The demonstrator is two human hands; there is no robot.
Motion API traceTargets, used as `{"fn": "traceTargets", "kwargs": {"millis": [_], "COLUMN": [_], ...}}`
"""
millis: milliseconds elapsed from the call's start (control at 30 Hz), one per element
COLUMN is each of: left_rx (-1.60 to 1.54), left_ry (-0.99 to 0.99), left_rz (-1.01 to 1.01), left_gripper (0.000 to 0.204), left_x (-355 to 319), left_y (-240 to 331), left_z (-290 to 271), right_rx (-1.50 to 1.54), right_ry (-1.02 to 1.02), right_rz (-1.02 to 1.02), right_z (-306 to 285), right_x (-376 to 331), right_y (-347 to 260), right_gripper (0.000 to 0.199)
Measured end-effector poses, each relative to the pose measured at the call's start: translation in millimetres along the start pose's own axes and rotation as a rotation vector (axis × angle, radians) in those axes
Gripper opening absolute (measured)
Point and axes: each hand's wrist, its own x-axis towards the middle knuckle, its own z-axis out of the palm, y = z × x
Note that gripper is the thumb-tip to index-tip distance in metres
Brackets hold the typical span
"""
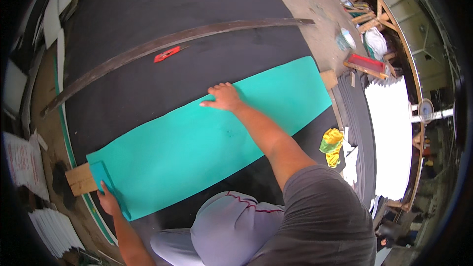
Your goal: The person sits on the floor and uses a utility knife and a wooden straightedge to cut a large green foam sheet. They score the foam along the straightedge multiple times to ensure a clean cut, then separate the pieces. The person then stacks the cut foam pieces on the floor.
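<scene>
A long teal foam sheet (207, 138) lies across a big black mat (162, 15). My right hand (224, 97) presses flat on the sheet's far edge near the middle, fingers spread. My left hand (109, 201) rests at the sheet's left end, touching a curled-up teal corner strip (102, 171) beside a small wooden block (81, 179). A red utility knife (167, 54) lies on the mat beyond the sheet, next to a long dark curved metal strip (162, 44).
A yellow-green rag (332, 144) lies right of the sheet. A second wooden block (328, 79) sits at the sheet's right end. White sheets (389, 138) are stacked at right. Paint cans and wooden frames (364, 64) crowd the far right.
</scene>
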Motion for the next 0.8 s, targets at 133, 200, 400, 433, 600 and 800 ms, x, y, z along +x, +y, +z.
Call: {"fn": "traceTargets", "kwargs": {"millis": [133, 200, 400, 433, 600, 800], "left_rx": [0.057, 0.054, 0.035, 0.045, -0.001, 0.057], "left_ry": [0.012, 0.001, -0.033, -0.032, -0.054, 0.05], "left_rz": [-0.025, -0.026, 0.012, 0.01, -0.004, 0.004], "left_gripper": [0.105, 0.105, 0.105, 0.104, 0.097, 0.083], "left_x": [18.1, 18.3, 15.0, 13.8, 10.2, 7.7], "left_y": [-12.9, -9.0, -8.1, -6.2, -12.0, -9.0], "left_z": [-5.3, -5.7, -8.0, -8.6, -5.0, -9.0], "right_rx": [0.051, 0.056, 0.087, 0.088, 0.05, 0.097], "right_ry": [0.022, 0.108, 0.1, 0.092, 0.145, 0.208], "right_rz": [-0.002, -0.003, 0.022, 0.026, 0.027, -0.059], "right_z": [5.2, 16.2, 18.8, 18.6, 21.6, 25.0], "right_x": [-2.1, -9.5, -26.9, -28.9, -34.1, -23.6], "right_y": [-10.3, -7.5, -0.4, 0.8, -2.2, -17.1], "right_gripper": [0.083, 0.075, 0.076, 0.078, 0.069, 0.072]}}
